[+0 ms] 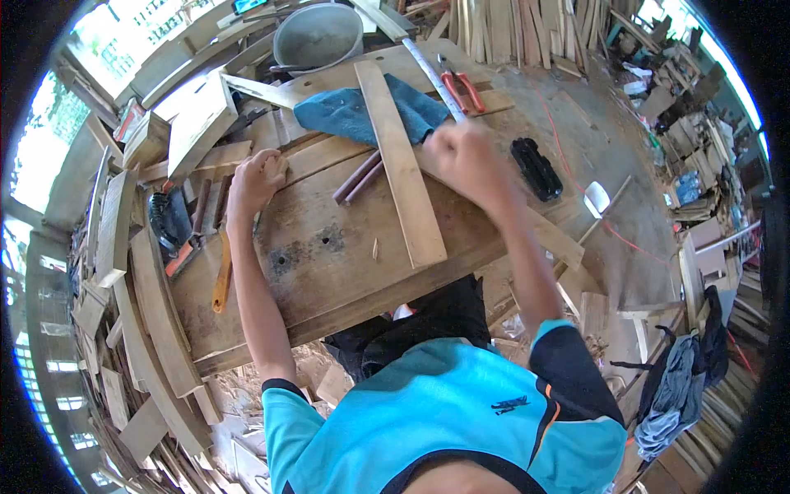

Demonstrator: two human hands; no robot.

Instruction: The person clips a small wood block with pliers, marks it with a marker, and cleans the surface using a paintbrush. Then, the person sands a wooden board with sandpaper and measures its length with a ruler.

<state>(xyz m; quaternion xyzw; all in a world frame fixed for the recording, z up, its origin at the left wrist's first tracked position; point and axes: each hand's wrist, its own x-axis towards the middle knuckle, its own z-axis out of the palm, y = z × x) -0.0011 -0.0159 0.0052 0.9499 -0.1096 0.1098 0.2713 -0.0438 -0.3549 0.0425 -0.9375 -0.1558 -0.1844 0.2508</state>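
Observation:
My left hand [257, 183] is curled closed at the left of the wooden workbench [317, 284], beside a thin wooden strip; what lies inside its fingers is hidden. Slightly blurred, my right hand [465, 156] forms a fist over the bench's right part, close to the lower end of a white strip [428, 70]; I cannot make out anything in it. Between the hands a pale board [399, 169] lies across a blue cloth [333, 114]. Two dark brown sticks [356, 179] stick out from under the board's left side. Red-handled pliers [462, 89] rest beyond my right hand.
A grey basin [319, 39] stands at the back. A yellow-handled tool [222, 272] and a dark hand plane [169, 218] lie left of my left arm. To the right is a black case [536, 169]. Stacked planks [152, 329] flank the bench's left edge.

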